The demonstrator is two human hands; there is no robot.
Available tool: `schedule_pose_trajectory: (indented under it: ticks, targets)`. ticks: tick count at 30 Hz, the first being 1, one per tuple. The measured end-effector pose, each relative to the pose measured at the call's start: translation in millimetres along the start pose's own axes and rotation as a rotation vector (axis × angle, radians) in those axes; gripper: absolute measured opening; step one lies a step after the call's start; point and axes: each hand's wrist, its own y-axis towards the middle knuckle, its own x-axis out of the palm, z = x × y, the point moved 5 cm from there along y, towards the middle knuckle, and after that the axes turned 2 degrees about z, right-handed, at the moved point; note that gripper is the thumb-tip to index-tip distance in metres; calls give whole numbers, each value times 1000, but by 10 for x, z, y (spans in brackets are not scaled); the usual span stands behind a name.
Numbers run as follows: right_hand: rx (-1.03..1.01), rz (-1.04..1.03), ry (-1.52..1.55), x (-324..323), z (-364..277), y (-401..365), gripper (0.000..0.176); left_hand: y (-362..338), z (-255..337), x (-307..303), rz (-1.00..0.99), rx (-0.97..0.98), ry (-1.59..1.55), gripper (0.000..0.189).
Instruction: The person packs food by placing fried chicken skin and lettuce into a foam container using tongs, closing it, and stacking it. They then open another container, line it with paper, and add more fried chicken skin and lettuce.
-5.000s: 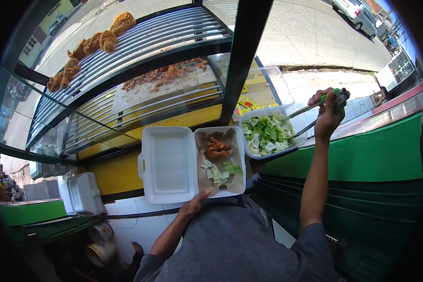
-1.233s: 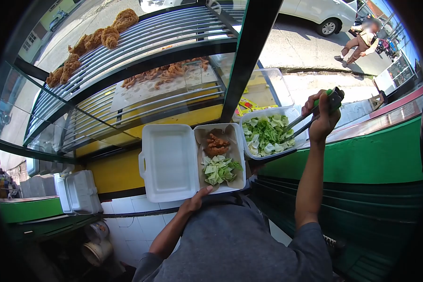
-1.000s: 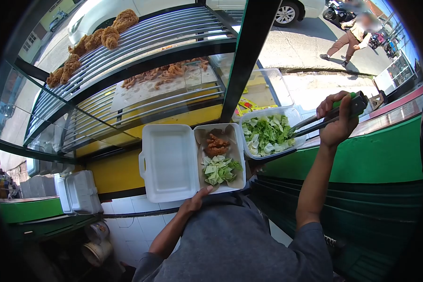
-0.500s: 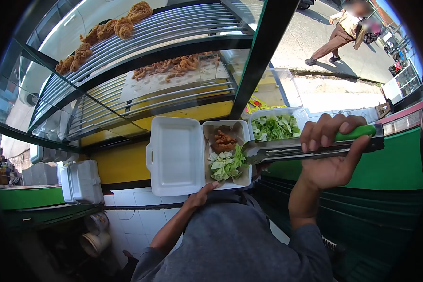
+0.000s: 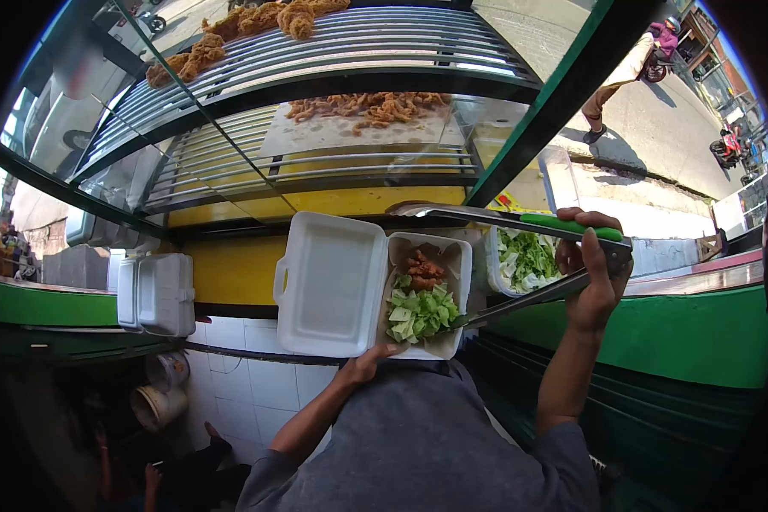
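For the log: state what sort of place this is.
Likely a roadside fried chicken stall: fried pieces on display racks, a tub of greens, a foam takeaway box in the left hand, tongs in the right hand.

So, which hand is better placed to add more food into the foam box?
Right, likely. The right hand holds the open tongs, lower tip beside the greens in the foam box. The left hand grips the box's near edge, supporting it.
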Motion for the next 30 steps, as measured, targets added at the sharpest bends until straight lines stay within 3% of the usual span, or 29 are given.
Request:
schedule_pose_trajectory:
  ticks: [3,6,10,11,15,18,21,25,30]
  targets:
    - [47,-92,-181,1,-78,10,21,-100,57,-103,47,23,56,41]
    - [90,-204,-364,108,-148,24,27,-183,-102,-290,83,114,155,28]
    - [347,-226,-340,210,-42,14,29,-348,-5,-522,121,118,179,20]
    - [260,-278,-336,319,-21,22,27,-390,30,-587,140,128,175,19]
    - [318,-312,-317,651,106,-63,27,-625,-162,-988,284,200,91,15]
    - [414,-394,-500,909,232,-201,32,-804,-166,-1364,310,325,2,15]
    - [542,-425,-695,1100,342,-307,27,-986,-114,-1676,359,198,21,17]
    - [554,-264,-571,1292,350,-464,23,-1013,-272,-2003,320,-77,-255,29]
    - [668,14,-325,996,271,-865,30,-1010,-469,-2335,190,-126,-188,41]
